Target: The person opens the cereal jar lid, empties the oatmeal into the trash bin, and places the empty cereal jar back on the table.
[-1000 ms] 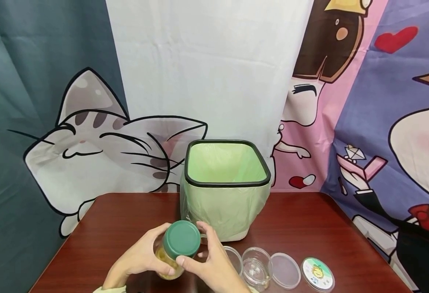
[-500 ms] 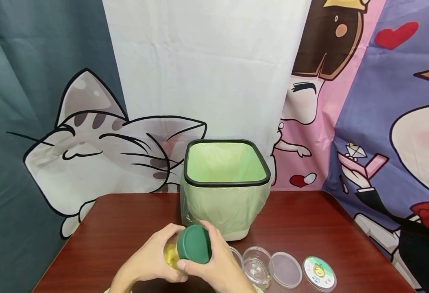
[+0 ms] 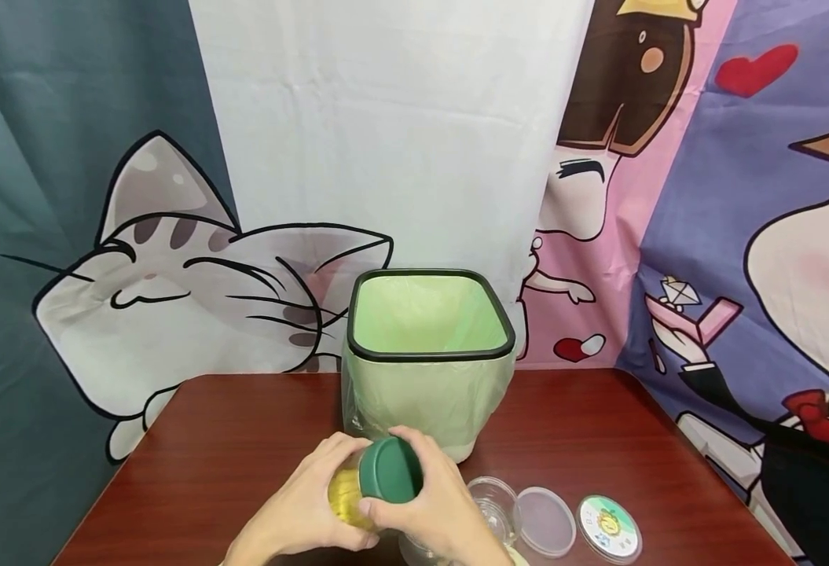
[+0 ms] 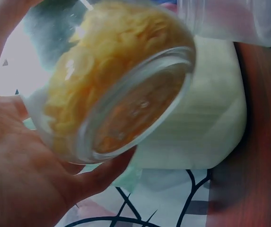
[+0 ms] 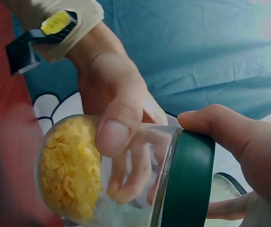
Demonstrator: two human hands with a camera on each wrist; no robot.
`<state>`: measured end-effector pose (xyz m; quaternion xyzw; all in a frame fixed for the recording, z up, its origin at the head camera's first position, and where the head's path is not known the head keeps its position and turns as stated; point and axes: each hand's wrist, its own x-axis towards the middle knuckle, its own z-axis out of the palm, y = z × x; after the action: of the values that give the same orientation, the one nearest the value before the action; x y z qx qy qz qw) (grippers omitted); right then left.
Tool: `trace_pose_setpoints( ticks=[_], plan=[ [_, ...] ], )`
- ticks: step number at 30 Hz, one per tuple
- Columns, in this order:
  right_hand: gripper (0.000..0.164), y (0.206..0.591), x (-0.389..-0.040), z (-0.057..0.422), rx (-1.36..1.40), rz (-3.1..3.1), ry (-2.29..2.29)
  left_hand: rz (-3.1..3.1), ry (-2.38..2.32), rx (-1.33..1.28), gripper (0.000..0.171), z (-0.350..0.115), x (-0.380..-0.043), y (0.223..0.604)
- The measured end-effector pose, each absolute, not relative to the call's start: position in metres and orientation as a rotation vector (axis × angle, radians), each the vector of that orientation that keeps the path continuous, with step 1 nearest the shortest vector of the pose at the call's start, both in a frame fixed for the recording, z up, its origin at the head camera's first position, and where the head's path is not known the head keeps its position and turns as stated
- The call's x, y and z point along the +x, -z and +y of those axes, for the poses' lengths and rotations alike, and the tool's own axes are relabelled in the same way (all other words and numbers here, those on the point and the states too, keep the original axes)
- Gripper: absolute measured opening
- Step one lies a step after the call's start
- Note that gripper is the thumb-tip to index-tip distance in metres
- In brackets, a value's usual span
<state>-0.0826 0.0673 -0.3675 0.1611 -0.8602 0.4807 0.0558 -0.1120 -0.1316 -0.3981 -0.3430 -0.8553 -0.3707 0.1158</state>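
My left hand (image 3: 304, 503) grips a clear glass jar (image 5: 130, 163), thumb and fingers wrapped round its body. Yellow flakes (image 5: 69, 165) like cornflakes fill its bottom end. A green lid (image 3: 391, 470) sits on the jar's mouth, held between the thumb and fingers of my right hand (image 3: 449, 507). The jar is tilted well over, its lid end toward the right, raised over the table in front of the bin. In the left wrist view the jar's round base (image 4: 142, 111) faces the camera.
A light green bin (image 3: 414, 393) with a black rim and a liner stands behind my hands. To the right on the dark red table (image 3: 563, 432) are a clear round container (image 3: 495, 503), a translucent lid (image 3: 547, 522) and a printed round lid (image 3: 608, 528). A printed curtain hangs behind.
The jar has tipped from nearly upright to lying over, its lid swinging to the right. Both hands have shifted slightly right with it, keeping their hold on jar and lid.
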Motion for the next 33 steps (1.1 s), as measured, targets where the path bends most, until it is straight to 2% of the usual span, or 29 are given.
trace_pose_setpoints(
  ticks=[10, 16, 18, 26, 33],
  plan=[
    [0.068, 0.358, -0.091, 0.093, 0.457, -2.620, -1.486, -2.468, 1.139, -1.041, 0.084, -0.114, -0.119, 0.399],
    [0.065, 0.354, -0.096, 0.108, 0.399, -2.568, -1.509, -2.561, 1.098, -0.998, 0.104, -0.100, -0.120, 0.396],
    [0.064, 0.352, -0.096, 0.112, 0.379, -2.549, -1.539, -2.569, 1.085, -1.005, 0.106, -0.095, -0.121, 0.394],
    [0.065, 0.344, -0.094, 0.120, 0.381, -2.534, -1.604, -2.448, 1.087, -0.967, 0.096, -0.086, -0.122, 0.390],
    [0.070, 0.341, -0.093, 0.126, 0.532, -2.638, -1.574, -2.393, 1.024, -0.991, 0.089, -0.089, -0.122, 0.391]
  ],
)
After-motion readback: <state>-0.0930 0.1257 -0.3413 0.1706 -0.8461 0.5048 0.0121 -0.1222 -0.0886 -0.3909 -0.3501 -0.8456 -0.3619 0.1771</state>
